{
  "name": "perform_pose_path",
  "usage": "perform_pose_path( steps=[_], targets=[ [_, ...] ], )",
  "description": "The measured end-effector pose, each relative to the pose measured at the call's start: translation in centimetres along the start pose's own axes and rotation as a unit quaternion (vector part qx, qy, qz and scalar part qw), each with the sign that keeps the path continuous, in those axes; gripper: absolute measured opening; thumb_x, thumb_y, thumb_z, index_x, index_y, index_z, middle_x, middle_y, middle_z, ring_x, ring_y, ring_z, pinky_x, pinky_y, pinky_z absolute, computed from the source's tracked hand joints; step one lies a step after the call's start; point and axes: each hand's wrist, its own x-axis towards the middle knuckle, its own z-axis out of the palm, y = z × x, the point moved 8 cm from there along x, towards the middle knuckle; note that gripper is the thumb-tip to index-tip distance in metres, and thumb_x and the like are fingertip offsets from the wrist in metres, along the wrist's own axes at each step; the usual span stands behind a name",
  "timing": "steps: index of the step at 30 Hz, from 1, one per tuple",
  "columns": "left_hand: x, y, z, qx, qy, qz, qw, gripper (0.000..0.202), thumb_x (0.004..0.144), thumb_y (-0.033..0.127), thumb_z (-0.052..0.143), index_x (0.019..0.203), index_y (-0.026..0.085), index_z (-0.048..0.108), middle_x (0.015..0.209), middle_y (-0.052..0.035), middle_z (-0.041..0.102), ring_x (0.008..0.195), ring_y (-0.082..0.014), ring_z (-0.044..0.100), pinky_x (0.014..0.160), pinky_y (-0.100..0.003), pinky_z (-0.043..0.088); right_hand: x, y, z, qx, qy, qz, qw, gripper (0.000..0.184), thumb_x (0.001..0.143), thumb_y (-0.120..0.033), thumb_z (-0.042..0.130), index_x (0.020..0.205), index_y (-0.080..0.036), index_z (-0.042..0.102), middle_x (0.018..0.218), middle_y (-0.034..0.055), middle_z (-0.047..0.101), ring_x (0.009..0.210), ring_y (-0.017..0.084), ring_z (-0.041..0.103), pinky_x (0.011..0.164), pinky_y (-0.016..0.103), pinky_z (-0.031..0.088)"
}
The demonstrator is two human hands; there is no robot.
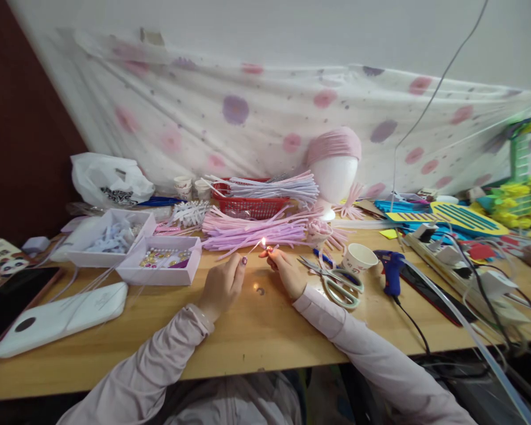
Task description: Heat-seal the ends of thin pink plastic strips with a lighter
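My left hand (225,284) is closed in a pinch on a thin pale strand (253,246), whose tip reaches the flame. Lit and pointing up, a lighter (269,249) is in my right hand (287,276), its small flame (264,241) between the two hands. Most of the lighter is hidden by my fingers. Just behind the hands lie bundles of pink and lilac pipe cleaners (252,233). Scissors (336,285) rest on the table to the right of my right hand, near a paper cup (360,258).
Left are a box of beads (189,264), a second white box (101,251), a white power bank (66,319) and a phone (13,301). Right are a blue glue gun (392,273), power strips (446,260) and cables. A red basket (252,206) and foam head (334,174) stand behind.
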Motion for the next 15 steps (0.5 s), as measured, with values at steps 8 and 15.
perform_pose_path(
  steps=[8, 15],
  targets=[
    [-0.1, 0.3, 0.2, -0.009, -0.011, 0.014, 1.000, 0.033, 0.094, 0.035, 0.024, 0.065, 0.023, 0.037, 0.051, 0.0026, 0.050, 0.051, -0.0135, 0.051, 0.057, -0.024, 0.036, 0.5, 0.7, -0.5, -0.017, 0.007, 0.001, 1.000, 0.034, 0.076, -0.048, 0.048, 0.070, -0.018, 0.063, 0.057, -0.0033, 0.035, 0.056, 0.014, 0.033, 0.056, 0.028, 0.025],
    [-0.2, 0.3, 0.1, 0.008, 0.003, 0.026, 1.000, 0.033, 0.093, 0.034, 0.025, 0.065, 0.023, 0.038, 0.051, 0.0024, 0.051, 0.051, -0.0130, 0.052, 0.057, -0.024, 0.036, -0.4, -0.4, 0.9, -0.036, -0.044, -0.039, 0.998, 0.035, 0.078, -0.048, 0.048, 0.069, -0.017, 0.063, 0.058, -0.0025, 0.038, 0.060, 0.014, 0.037, 0.059, 0.027, 0.029]
  ],
)
